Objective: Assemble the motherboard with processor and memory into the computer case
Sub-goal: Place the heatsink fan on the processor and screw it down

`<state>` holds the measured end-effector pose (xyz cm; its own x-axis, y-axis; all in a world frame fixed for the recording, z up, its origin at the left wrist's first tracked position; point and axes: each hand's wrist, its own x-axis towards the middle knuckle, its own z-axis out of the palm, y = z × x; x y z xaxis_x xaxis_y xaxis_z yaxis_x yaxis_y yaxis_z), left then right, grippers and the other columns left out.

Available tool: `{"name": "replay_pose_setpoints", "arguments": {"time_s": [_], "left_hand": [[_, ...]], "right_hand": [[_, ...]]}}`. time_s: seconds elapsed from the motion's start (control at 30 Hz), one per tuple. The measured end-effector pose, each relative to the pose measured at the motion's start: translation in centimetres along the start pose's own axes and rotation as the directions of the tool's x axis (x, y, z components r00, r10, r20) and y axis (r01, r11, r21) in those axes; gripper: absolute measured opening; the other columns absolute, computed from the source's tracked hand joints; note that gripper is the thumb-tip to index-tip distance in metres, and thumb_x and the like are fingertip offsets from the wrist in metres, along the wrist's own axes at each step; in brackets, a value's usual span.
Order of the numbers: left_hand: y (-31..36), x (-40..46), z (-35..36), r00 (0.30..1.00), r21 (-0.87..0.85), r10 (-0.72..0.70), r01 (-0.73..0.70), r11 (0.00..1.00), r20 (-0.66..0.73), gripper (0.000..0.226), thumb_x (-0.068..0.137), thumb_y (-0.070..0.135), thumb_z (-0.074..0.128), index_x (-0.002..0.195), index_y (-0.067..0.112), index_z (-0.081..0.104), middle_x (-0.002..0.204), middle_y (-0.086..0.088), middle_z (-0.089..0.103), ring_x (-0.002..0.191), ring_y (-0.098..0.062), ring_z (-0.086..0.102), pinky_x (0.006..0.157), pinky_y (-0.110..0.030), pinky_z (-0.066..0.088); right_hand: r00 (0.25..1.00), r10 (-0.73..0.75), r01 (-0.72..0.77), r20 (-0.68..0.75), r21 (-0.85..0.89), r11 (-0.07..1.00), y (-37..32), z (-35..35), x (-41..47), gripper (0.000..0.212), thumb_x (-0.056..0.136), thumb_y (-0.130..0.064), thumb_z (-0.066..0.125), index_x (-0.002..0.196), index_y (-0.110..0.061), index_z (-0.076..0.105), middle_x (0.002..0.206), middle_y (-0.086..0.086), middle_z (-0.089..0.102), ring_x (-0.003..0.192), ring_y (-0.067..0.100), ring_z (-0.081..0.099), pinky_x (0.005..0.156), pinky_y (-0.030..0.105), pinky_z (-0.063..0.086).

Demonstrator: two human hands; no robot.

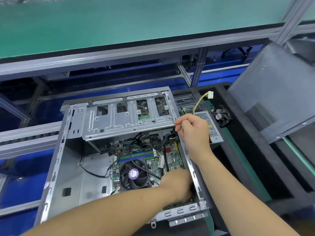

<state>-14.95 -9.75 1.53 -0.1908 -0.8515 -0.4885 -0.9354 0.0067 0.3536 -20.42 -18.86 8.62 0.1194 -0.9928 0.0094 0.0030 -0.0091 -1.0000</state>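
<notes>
Inside the case (pixel 56 167), the left hand (pixel 177 184) touches the motherboard (pixel 172 157), grip unclear; the right hand (pixel 192 132) hovers curled, empty.

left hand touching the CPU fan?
Apart. The head view shows green board between the left hand and the CPU fan; the hand sits lower right of it.

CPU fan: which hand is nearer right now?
Left. The left hand is down inside the case just right of the CPU fan; the right hand is farther off, up at the case's right wall.
</notes>
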Motion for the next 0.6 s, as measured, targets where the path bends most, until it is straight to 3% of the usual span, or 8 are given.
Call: {"name": "replay_pose_setpoints", "arguments": {"time_s": [0.3,0.37,0.47,0.6], "left_hand": [[0.1,0.5,0.0,1.0,-0.073,0.019,-0.018,0.997,0.013,0.013,0.086,0.009,0.061,0.097,0.007,0.067,0.094,-0.009,0.067,0.082,-0.029,0.064,0.071,-0.04,0.058],[0.0,0.2,-0.4,0.998,-0.048,0.06,-0.059,0.997,0.02,0.006,0.085,0.007,0.06,0.087,0.003,0.063,0.085,-0.012,0.063,0.079,-0.032,0.06,0.069,-0.04,0.056],[-0.2,-0.6,-0.8,0.992,-0.017,0.118,-0.117,0.993,0.041,0.028,0.086,0.009,0.059,0.061,0.006,0.046,0.062,-0.007,0.045,0.066,-0.032,0.052,0.061,-0.037,0.049],[-0.3,-1.0,-1.0,0.986,0.055,0.166,-0.167,0.984,0.025,0.02,0.088,0.007,0.06,0.07,0.005,0.051,0.066,-0.009,0.046,0.07,-0.035,0.054,0.063,-0.041,0.052]], "right_hand": [[1.0,0.016,-0.016,-0.017,0.001,1.0,0.2,0.0,0.1,0.041,0.088,0.009,0.042,0.069,-0.014,0.07,0.059,-0.002,0.061,0.046,0.006,0.041,0.044,0.019,0.033],[1.0,0.015,-0.015,-0.018,-0.003,1.0,0.2,-0.1,0.1,0.04,0.088,0.009,0.042,0.07,-0.013,0.07,0.059,-0.002,0.061,0.045,0.005,0.041,0.045,0.02,0.034],[1.0,0.023,-0.024,-0.016,-0.014,1.0,0.2,0.0,0.1,0.04,0.089,0.009,0.042,0.07,-0.013,0.07,0.059,-0.002,0.062,0.045,0.005,0.041,0.048,0.023,0.036],[1.0,0.019,-0.019,-0.02,-0.002,1.0,0.1,0.1,0.0,0.039,0.088,0.01,0.042,0.07,-0.012,0.07,0.059,-0.001,0.061,0.045,0.007,0.04,0.045,0.019,0.034]]}}
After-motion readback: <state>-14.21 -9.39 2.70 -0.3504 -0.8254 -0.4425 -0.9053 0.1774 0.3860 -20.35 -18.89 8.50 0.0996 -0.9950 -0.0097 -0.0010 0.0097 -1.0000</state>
